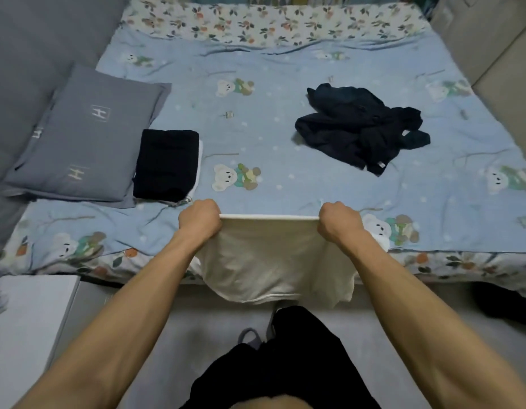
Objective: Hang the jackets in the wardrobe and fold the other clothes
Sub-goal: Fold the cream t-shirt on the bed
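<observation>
My left hand (pixel 200 220) and right hand (pixel 339 222) each grip a top corner of the cream garment (pixel 270 258), stretched taut above the bed's (pixel 285 149) near edge. Its lower half dangles unevenly floorward; laying it down carelessly could trap creases.

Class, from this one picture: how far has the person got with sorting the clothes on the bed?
Done: a folded black garment lies beside the grey pillow, on something white. In hand: the left hand and right hand each grip a top corner of a cream garment, stretched taut over the bed edge. Left: the crumpled dark pile lies unfolded. No wardrobe is visible.
</observation>
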The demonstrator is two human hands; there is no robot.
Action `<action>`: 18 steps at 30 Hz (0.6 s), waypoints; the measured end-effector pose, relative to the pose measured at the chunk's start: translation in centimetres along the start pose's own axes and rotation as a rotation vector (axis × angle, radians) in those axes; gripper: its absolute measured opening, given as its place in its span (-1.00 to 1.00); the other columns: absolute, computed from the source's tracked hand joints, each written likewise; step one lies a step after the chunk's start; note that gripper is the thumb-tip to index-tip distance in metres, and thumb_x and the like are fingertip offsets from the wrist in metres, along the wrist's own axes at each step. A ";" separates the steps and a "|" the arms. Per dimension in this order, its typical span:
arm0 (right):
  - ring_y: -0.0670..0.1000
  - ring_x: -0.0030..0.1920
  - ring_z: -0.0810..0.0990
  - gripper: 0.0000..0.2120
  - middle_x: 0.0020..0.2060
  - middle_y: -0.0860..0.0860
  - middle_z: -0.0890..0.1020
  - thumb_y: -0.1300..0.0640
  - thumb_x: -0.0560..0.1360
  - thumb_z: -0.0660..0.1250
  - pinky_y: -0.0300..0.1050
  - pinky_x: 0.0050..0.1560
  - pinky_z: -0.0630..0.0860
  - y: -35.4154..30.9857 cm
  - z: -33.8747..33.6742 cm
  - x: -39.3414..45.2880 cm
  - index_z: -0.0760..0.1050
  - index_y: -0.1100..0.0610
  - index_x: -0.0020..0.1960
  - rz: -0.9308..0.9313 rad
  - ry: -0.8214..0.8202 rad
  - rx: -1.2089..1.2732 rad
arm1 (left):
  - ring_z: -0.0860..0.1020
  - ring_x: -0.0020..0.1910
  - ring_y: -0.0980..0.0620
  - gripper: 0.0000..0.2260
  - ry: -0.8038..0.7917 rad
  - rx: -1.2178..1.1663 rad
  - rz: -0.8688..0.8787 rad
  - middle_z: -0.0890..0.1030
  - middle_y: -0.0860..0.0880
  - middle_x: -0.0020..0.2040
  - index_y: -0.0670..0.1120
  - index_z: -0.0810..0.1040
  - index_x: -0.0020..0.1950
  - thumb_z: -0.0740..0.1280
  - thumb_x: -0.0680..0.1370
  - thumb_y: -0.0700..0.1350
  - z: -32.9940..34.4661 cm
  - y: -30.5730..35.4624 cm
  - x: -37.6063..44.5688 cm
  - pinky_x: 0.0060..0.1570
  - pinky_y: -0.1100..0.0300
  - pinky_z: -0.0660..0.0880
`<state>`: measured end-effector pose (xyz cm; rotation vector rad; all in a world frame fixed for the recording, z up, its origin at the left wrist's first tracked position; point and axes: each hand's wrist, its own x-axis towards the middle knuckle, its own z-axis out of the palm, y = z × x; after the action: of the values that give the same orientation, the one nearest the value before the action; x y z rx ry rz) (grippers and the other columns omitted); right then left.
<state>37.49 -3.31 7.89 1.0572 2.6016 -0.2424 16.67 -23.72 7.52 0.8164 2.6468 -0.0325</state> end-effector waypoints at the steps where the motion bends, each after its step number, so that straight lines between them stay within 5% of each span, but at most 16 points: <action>1: 0.22 -0.04 0.56 -0.93 0.01 0.16 0.56 0.27 0.47 0.17 -0.08 -0.15 0.34 0.0 0.5 0.1 0.36 0.15 -0.07 0.002 -0.022 -0.004 | 0.49 -0.14 -0.12 -0.81 -0.029 0.005 0.004 0.58 -0.10 -0.08 -0.08 0.63 -0.01 0.26 0.48 -0.22 0.5 0.1 0.2 -0.19 0.09 0.38; 7: 0.20 0.09 0.57 -0.75 0.13 0.18 0.55 0.26 0.53 0.13 -0.06 -0.08 0.36 0.3 2.5 3.9 0.46 0.22 0.18 -0.024 -0.173 -0.045 | 0.56 0.04 -0.14 -0.75 -0.268 0.118 0.024 0.59 -0.12 0.13 -0.09 0.57 0.14 0.21 0.53 -0.24 3.6 0.7 4.1 -0.08 0.10 0.42; 11: 0.21 0.16 0.56 -0.71 0.19 0.18 0.55 0.25 0.54 0.14 -0.03 0.05 0.45 0.7 2.4 10.4 0.46 0.21 0.23 -0.058 -0.207 -0.081 | 0.50 -0.09 -0.11 -0.86 -0.347 0.168 -0.002 0.54 -0.10 -0.01 -0.10 0.52 -0.02 0.24 0.49 -0.27 2.7 2.6 10.7 -0.11 0.10 0.42; 14: 0.18 0.12 0.58 -0.73 0.15 0.14 0.55 0.24 0.52 0.16 -0.06 -0.06 0.38 1.3 2.1 16.4 0.47 0.18 0.19 -0.084 -0.251 -0.101 | 0.57 -0.07 -0.11 -0.88 -0.441 0.204 0.000 0.57 -0.11 -0.02 -0.15 0.53 -0.02 0.28 0.47 -0.26 1.7 4.8 17.3 -0.09 0.10 0.51; 18: 0.18 0.07 0.59 -0.75 0.10 0.13 0.56 0.23 0.52 0.17 -0.07 -0.09 0.37 1.8 1.1 22.8 0.48 0.18 0.16 -0.087 -0.209 -0.098 | 0.57 0.02 -0.17 -0.80 -0.365 0.079 -0.086 0.59 -0.16 0.11 -0.16 0.54 0.11 0.27 0.50 -0.26 1.4 6.4 23.9 -0.04 0.07 0.48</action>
<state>23.69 12.42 -1.30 0.8391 2.4473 -0.2298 2.37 -5.67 -1.66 0.6496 2.3434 -0.2825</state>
